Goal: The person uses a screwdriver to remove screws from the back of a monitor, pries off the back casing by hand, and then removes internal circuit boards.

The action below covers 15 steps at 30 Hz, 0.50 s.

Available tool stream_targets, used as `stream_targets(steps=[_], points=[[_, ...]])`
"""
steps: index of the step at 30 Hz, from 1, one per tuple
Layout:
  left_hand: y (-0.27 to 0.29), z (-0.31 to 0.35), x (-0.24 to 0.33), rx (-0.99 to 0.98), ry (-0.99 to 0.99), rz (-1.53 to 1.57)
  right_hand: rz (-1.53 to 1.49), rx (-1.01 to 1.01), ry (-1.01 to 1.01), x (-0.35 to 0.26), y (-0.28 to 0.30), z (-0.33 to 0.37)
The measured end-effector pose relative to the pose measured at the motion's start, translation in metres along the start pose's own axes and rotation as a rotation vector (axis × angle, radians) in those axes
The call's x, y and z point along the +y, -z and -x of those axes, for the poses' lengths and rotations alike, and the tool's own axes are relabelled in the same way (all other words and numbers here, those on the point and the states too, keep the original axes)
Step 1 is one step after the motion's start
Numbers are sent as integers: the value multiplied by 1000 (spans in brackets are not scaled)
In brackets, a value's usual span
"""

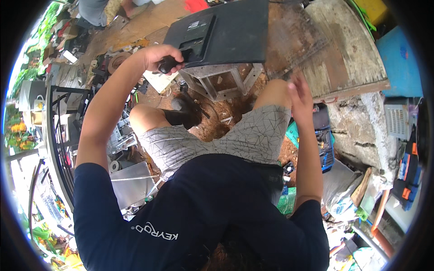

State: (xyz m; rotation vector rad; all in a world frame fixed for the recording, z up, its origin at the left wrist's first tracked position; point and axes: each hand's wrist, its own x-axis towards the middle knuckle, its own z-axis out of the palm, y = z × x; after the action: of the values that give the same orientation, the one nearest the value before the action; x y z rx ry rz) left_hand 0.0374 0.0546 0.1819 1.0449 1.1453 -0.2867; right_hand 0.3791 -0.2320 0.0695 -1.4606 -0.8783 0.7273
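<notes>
Over on the left, the left hand (163, 58) is wrapped around a black piece (168, 65), right by the panel's (239, 34) near left corner. The panel lies ahead, its long axis running left to right, above a pale frame (207, 86). Well apart, the right hand (300, 92), blurred, fingers loose, hangs beside the right knee (272, 92), so the left is nearer

I count two hands of mine, one left hand (165, 56) and one right hand (300, 95), one black panel (239, 36), one dark object (168, 65), one blue container (400, 63), one other person (93, 11).
</notes>
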Motion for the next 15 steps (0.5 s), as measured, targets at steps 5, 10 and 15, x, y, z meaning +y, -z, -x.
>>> stream_targets(steps=[5, 10, 15], points=[[-12, 39, 41, -118, -187, 32, 279, -34, 562, -142, -72, -76], [-14, 62, 52, -217, -377, 105, 389, 147, 877, -239, -98, -105], [-26, 68, 58, -283, -457, 241, 350, 126, 937, -283, -108, -126]])
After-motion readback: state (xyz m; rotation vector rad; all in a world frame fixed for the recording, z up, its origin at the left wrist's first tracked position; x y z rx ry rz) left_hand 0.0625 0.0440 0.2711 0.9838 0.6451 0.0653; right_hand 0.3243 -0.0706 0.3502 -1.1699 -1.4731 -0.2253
